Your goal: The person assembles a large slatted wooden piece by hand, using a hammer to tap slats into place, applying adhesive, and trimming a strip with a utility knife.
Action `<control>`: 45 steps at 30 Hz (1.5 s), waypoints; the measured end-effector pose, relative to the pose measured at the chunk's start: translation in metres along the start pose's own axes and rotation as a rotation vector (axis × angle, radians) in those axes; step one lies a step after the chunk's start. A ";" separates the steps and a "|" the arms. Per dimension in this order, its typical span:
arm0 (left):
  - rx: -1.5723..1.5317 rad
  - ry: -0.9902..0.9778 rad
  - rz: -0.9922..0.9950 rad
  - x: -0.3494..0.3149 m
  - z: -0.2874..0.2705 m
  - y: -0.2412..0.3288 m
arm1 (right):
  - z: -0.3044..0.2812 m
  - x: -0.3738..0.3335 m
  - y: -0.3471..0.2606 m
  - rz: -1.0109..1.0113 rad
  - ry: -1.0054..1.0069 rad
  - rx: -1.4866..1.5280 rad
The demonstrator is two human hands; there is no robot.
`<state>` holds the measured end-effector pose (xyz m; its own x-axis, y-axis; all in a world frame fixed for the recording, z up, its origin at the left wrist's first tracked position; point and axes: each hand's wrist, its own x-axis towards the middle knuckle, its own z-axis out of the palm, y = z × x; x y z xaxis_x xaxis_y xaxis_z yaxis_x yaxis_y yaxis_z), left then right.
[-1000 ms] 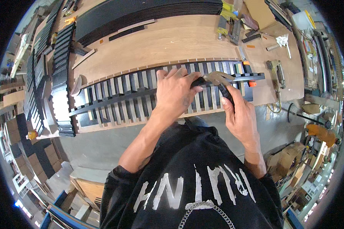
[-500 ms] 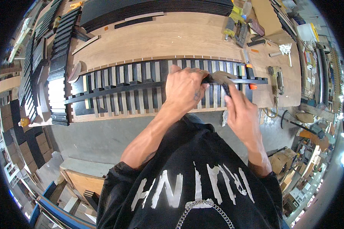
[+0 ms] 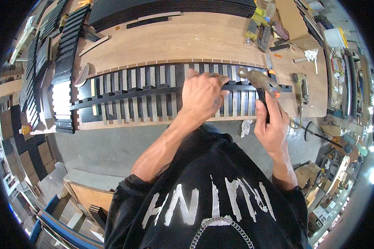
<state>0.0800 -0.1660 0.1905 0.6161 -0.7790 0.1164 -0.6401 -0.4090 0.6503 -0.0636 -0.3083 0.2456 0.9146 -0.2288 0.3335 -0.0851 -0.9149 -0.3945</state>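
Note:
My left hand (image 3: pixel 203 93) presses down on a long black cross rail (image 3: pixel 145 92) that runs over a row of black and pale wooden slats (image 3: pixel 133 99) on the workbench (image 3: pixel 174 41). Its fingers curl over the rail near the right end of the slat row. My right hand (image 3: pixel 270 124) grips the dark handle of a hammer (image 3: pixel 257 79), whose metal head is raised just above the rail, right of my left hand. An orange clamp piece (image 3: pixel 274 93) shows on the rail beside the hammer head.
Stacks of black slats (image 3: pixel 66 54) lie along the left side and back of the bench. Tools, a cloth and a white tub (image 3: pixel 334 37) crowd the right end. A nail gun (image 3: pixel 299 87) rests near the right edge. The grey floor (image 3: pixel 104 145) lies below the bench.
The hammer head has lifted slightly and moved right along the rail. My left hand stays pressed on the rail. The view has shifted a little downward.

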 end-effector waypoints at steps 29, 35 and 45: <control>0.035 -0.066 -0.023 0.003 -0.008 0.005 | -0.007 0.005 -0.002 0.214 -0.289 -0.048; 0.154 0.106 0.240 -0.008 0.003 -0.010 | -0.015 -0.030 0.047 0.521 0.170 0.108; 0.337 0.292 0.487 -0.009 0.015 -0.020 | 0.005 -0.126 0.227 0.885 0.266 -0.284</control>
<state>0.0803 -0.1583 0.1650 0.2885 -0.7709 0.5679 -0.9565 -0.2059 0.2065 -0.1959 -0.4851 0.1098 0.3565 -0.9099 0.2120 -0.8248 -0.4131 -0.3861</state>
